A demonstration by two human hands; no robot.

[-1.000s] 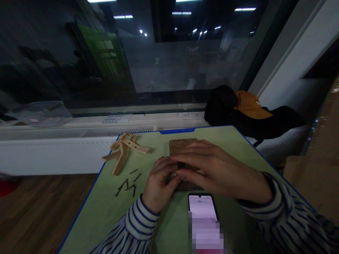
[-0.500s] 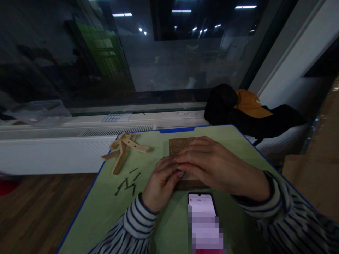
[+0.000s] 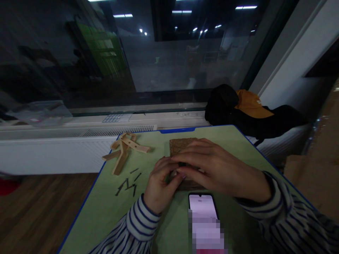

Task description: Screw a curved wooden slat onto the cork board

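A brown block or box with a textured top lies on the green table, largely covered by my hands. My left hand is at its left side, fingers curled and thumb toward the fingertips. From the right, my right hand arches over the block, fingers together and thumb below them. The fingertips of both hands meet above the block. A small dark spot shows between them, and what they hold is too hidden to name.
Several dark screws or nails lie to the left. Behind them are pale wooden pieces with holes. A lit phone lies in front of the block. An orange cap rests on black cloth behind the table.
The fingers of both hands have shifted slightly, and a dark gap now shows between my right thumb and fingers. The block, screws and wooden pieces stay in place.
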